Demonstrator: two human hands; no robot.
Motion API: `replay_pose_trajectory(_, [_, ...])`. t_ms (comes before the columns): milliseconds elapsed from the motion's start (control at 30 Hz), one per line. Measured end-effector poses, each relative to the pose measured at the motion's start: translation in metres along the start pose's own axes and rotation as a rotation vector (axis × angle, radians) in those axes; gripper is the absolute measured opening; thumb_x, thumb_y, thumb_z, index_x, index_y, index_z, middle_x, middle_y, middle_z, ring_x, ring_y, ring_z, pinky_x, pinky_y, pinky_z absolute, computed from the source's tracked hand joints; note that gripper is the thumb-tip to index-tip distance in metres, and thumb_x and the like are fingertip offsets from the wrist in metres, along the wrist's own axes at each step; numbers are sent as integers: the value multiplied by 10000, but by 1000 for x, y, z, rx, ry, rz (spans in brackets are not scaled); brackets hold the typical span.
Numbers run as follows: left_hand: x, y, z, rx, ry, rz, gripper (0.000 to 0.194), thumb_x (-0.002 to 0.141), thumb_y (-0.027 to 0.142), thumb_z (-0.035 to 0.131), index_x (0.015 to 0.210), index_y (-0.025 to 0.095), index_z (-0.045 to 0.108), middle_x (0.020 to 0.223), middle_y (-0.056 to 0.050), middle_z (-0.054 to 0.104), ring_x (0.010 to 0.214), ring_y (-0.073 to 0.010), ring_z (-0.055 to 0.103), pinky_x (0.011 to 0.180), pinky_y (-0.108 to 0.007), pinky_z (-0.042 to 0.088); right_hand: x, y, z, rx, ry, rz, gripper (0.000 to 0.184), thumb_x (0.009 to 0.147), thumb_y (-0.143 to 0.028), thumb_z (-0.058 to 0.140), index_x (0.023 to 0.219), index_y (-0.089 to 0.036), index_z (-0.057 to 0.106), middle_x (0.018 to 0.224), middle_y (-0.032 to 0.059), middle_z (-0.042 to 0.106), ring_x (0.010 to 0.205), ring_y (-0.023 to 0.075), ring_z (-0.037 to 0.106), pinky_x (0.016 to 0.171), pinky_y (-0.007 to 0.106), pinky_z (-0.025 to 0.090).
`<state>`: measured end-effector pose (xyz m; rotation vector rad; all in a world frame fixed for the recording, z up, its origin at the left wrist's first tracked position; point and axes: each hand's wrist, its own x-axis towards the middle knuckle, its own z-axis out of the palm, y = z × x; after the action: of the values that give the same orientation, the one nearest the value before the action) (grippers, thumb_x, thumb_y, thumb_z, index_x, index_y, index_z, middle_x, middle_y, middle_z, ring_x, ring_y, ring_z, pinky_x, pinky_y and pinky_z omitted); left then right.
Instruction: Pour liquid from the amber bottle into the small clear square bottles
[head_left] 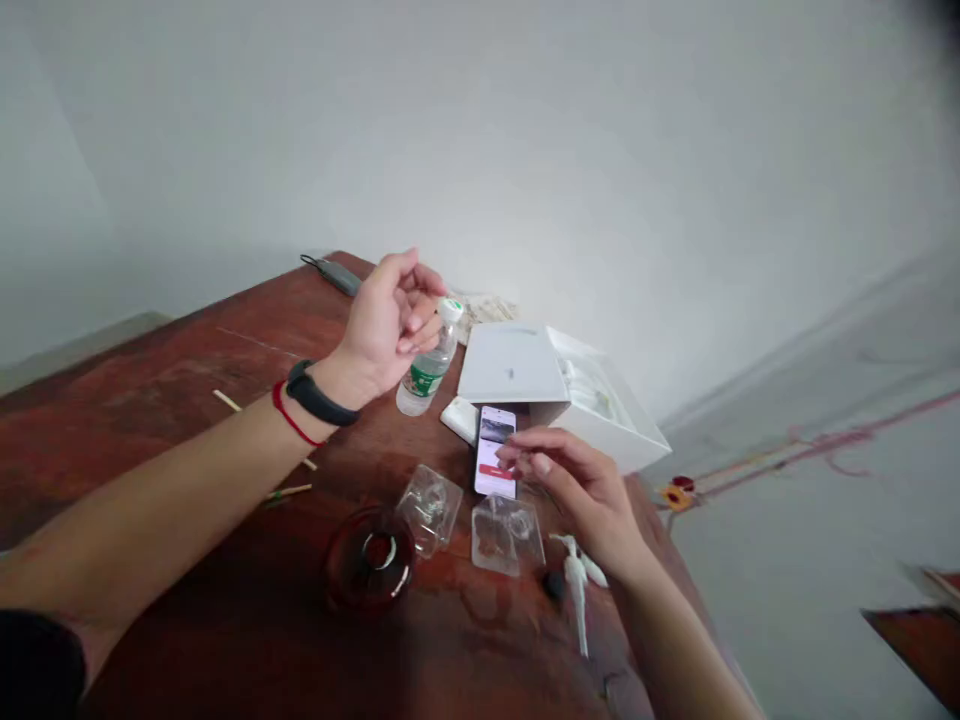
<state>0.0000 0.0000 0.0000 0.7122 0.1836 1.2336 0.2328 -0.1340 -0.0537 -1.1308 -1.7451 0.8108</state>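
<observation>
My left hand (396,318) is raised in front of a clear plastic bottle (415,395) with a green label and white cap. Its fingers curl loosely, thumb apart, with nothing seen in them; whether they touch the bottle I cannot tell. A smartphone (495,475) lies with its screen lit, a red button showing near the bottom. Over its right edge hovers my right hand (581,485), fingers bent and slightly apart, holding nothing visible. Two clear plastic trays (431,510) lie near the phone's lower end, one on each side.
A white box (514,365) and its open part (622,425) stand against the wall. Nearer are a dark red glass ashtray (369,560), a white cable (577,590) and a small black object (554,585). Thin sticks (289,491) and a grey object (339,277) lie at left.
</observation>
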Motion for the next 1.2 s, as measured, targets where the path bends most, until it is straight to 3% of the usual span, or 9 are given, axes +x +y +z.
replay_pose_trajectory(233, [-7, 41, -15, -389, 24, 26, 601, 1134, 246, 209, 685, 148, 596, 466, 83, 379, 311, -38, 322, 385, -175, 269, 38, -44, 61, -168, -281, 49, 283, 1015, -376, 685, 1268, -258, 732, 1254, 74, 793, 1077, 216, 769, 894, 371, 641])
replay_pose_trajectory(367, [-6, 43, -19, -342, 35, -5, 518, 1084, 264, 260, 685, 166, 578, 490, 72, 390, 327, -58, 322, 393, -197, 273, 64, -53, 87, -268, -312, -23, 390, 1039, -490, 616, 1312, -231, 718, 1266, 98, 778, 1105, 251, 739, 948, 454, 613])
replay_pose_trajectory(467, [-4, 40, -19, -115, 15, 2, 462, 1048, 275, 321, 676, 169, 574, 512, 60, 422, 341, -61, 337, 392, -200, 256, 53, -53, 94, -168, -258, -95, 518, 1111, -600, 389, 1344, -262, 705, 1289, 86, 762, 1183, 250, 705, 1055, 488, 552])
replay_pose_trajectory(600, [-12, 30, -12, 253, -102, 36, 331, 1000, 242, 470, 721, 154, 625, 587, 26, 542, 412, -56, 453, 430, -174, 324, -7, -29, 102, 1, -26, -57, 558, 1083, -678, 378, 1468, -351, 615, 1508, 73, 640, 1395, 295, 595, 1095, 494, 526])
replay_pose_trajectory(733, [-29, 14, 1, 423, -287, -63, 311, 1023, 254, 470, 801, 151, 662, 660, -9, 620, 500, -80, 544, 503, -189, 422, -78, 6, 125, 54, 224, 49, 634, 1019, -631, 589, 1583, -365, 474, 1614, 99, 549, 1483, 332, 527, 1161, 523, 492])
replay_pose_trajectory(833, [-42, 2, 4, 489, -318, -119, 306, 1034, 289, 460, 821, 162, 640, 695, -16, 629, 543, -90, 567, 530, -205, 431, -110, 20, 149, 11, 229, 111, 779, 960, -530, 725, 1635, -360, 376, 1659, 108, 488, 1511, 336, 496, 1224, 552, 436])
replay_pose_trajectory(900, [-48, -1, -1, 619, -366, -158, 287, 1026, 315, 469, 850, 163, 638, 738, -33, 660, 576, -100, 587, 542, -213, 427, -120, 22, 163, -27, 237, 113, 800, 949, -468, 744, 1639, -342, 360, 1658, 119, 476, 1482, 331, 529, 1209, 540, 460])
replay_pose_trajectory(1033, [-55, 9, -23, 1018, -632, -266, 295, 994, 403, 528, 1013, 156, 689, 966, -88, 754, 760, -160, 668, 663, -254, 489, -122, 22, 184, -106, 281, 110, 871, 912, -350, 766, 1656, -304, 317, 1654, 133, 468, 1481, 325, 527, 1225, 527, 449])
replay_pose_trajectory(1200, [-47, 20, -46, 1653, -833, -176, 363, 1024, 417, 510, 1222, 191, 712, 1223, -110, 763, 1040, -240, 691, 887, -315, 499, -111, 26, 200, -149, 365, 158, 1104, 793, -274, 861, 1689, -272, 216, 1647, 163, 478, 1472, 356, 539, 1232, 558, 436])
